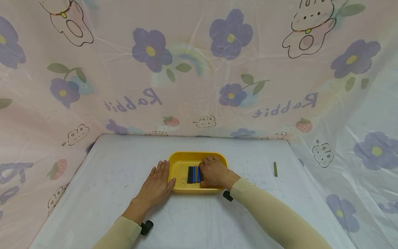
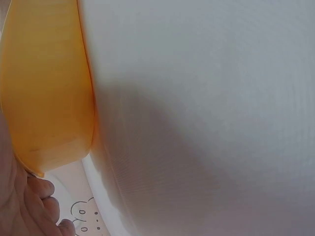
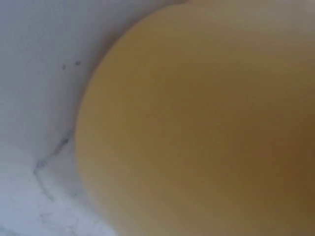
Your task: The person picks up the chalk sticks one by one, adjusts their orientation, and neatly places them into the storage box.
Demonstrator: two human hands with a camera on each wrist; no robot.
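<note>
A shallow yellow plastic tray (image 1: 178, 164) sits on the white table, its side wall (image 2: 49, 83) large in the left wrist view. Several slim crayon-like sticks (image 1: 194, 174), black, blue and olive, lie side by side on its floor. My left hand (image 1: 157, 185) rests against the tray's left edge, fingers extended and thumb by the near corner. Inside the tray, my right hand (image 1: 214, 172) reaches over the row's right end, beside a dark stick it partly covers. Its fingertips are largely hidden. In the right wrist view, only the blurred yellow tray (image 3: 197, 128) and tabletop show.
One olive-green stick (image 1: 275, 169) lies apart on the table, right of the tray. Dark smudges mark the white tabletop (image 1: 248, 160). A printed curtain (image 1: 192, 86) with flowers and rabbits hangs behind and along both sides.
</note>
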